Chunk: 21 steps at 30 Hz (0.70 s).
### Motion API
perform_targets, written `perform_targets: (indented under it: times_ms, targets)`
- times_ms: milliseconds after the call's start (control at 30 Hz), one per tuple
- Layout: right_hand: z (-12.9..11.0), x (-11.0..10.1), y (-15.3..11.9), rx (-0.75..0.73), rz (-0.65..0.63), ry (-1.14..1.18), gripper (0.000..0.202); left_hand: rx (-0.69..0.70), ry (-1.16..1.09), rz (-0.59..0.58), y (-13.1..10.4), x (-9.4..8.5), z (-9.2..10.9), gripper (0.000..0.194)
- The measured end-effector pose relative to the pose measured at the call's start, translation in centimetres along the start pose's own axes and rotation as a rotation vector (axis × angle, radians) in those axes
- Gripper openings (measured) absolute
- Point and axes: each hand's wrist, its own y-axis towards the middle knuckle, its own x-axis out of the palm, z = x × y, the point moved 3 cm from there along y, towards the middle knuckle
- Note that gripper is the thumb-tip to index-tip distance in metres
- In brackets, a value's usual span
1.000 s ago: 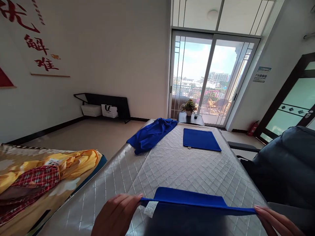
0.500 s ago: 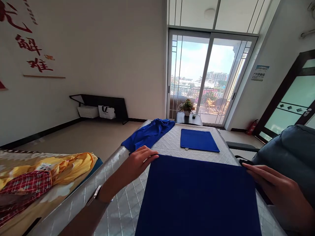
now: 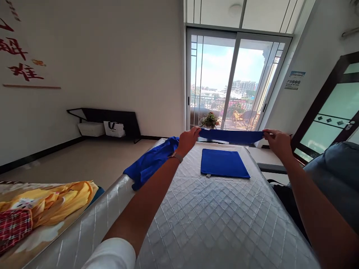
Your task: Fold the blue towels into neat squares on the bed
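A dark blue cloth [image 3: 231, 136] is stretched in the air between my two hands, seen nearly edge-on as a narrow band. My left hand [image 3: 189, 141] pinches its left corner, and my right hand [image 3: 278, 142] pinches the right one. Below it, a flat blue square of fabric [image 3: 224, 163] with a small pale tag at its near edge lies on the silver quilted mattress [image 3: 218, 216]. Crumpled blue cloth [image 3: 151, 162] rests along the mattress's left edge, partly behind my left forearm.
Yellow cloth [image 3: 64, 196] and red plaid fabric [image 3: 15, 226] lie on a patterned surface at the lower left. A dark chair [image 3: 336, 175] stands at the right. A potted plant [image 3: 210, 120] is beyond the mattress, before glass doors.
Both hands have moved up and away with the held cloth, which was hanging broad over the near mattress and now shows as a thin band. The view has shifted slightly right.
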Motion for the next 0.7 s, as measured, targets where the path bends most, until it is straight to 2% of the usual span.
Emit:
perform_targets:
  times_ms: [100, 200, 267, 333, 400, 467, 700]
  targets:
    - [3.5, 5.1, -3.7, 0.11, -0.089, 0.023, 0.042, -0.005, -0.021, -0.095, -3.1, 6.0, -0.9, 0.042]
    - [6.1, 10.8, -9.6, 0.178, -0.198, 0.043, 0.038, -0.006, -0.001, -0.188, -8.2, 11.8, -1.7, 0.034]
    - [7.1, 14.1, -13.9, 0.195, -0.265, 0.052, 0.033, -0.011, 0.013, -0.249, -11.5, 14.9, -2.3, 0.029]
    - [7.8, 16.5, -17.6, 0.204, -0.312, 0.06, 0.032, -0.012, 0.024, -0.288, -13.9, 17.1, -2.8, 0.025]
    - [8.4, 18.0, -20.2, 0.21, -0.324, 0.057, 0.034, -0.008, 0.03, -0.304, -15.2, 18.3, -3.3, 0.023]
    - [9.1, 18.7, -21.5, 0.208, -0.328, 0.052, 0.036, 0.002, 0.033, -0.313, -15.6, 18.8, -3.8, 0.023]
    - [11.0, 19.2, -21.8, 0.169, -0.368, 0.035, 0.037, 0.043, 0.042, -0.348, -15.4, 18.8, -4.2, 0.012]
